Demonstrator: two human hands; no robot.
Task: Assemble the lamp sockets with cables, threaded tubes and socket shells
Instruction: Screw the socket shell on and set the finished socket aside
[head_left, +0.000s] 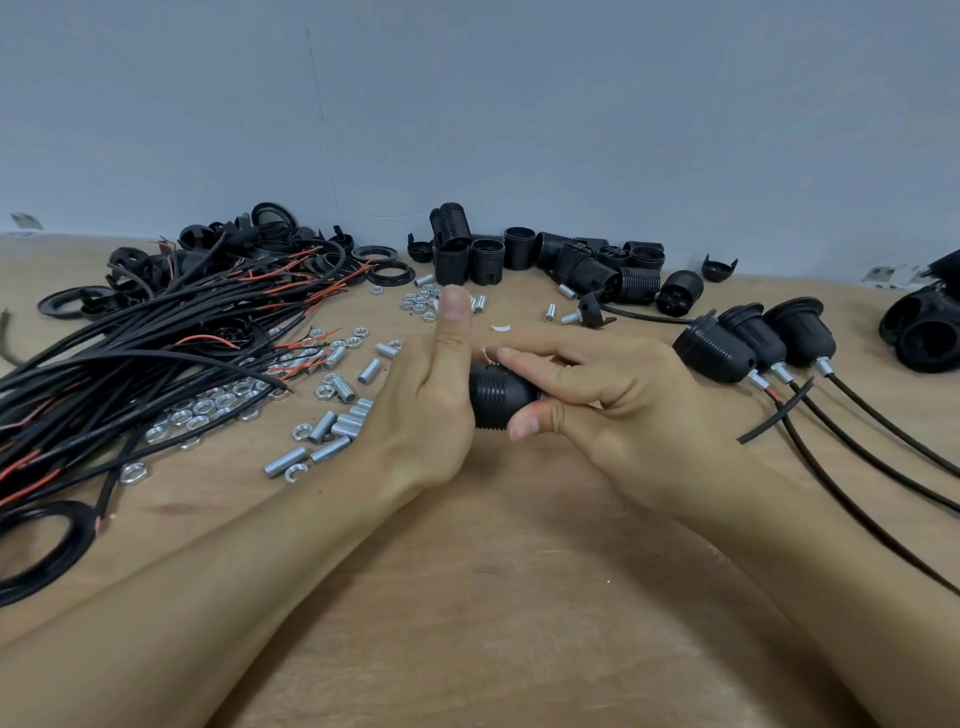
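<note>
Both hands mid-desk: left hand cups socket, thumb up; right hand fingers pinch it, likely twisting shell on.

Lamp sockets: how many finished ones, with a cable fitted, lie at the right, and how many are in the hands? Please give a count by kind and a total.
Finished black ribbed plastic lamp sockets with metal tube and black cable: 3
Black ribbed plastic socket shell between left hand and right hand: 1
Total: 4
</note>
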